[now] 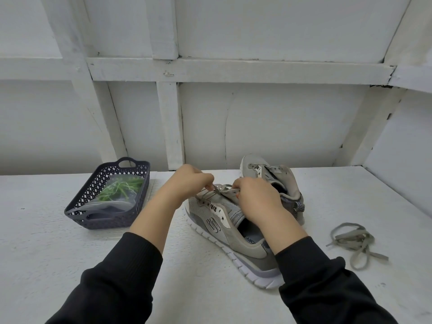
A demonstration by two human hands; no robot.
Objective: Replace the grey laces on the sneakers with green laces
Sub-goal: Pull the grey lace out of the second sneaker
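I find my left hand [189, 181] and right hand [254, 197] both pinching the grey lace [219, 189] on the near sneaker [224, 228]. A loose lace [355, 242] lies on the counter [70, 253] at right. The green laces [119, 188] sit bagged in the basket [93, 218] at left.

I get bright, soft, even light, with faint shadows under the basket [93, 190] and sneaker [236, 232] on the bench [70, 265]. The wall beams [233, 70] bow toward the edges, and focus is sharp.
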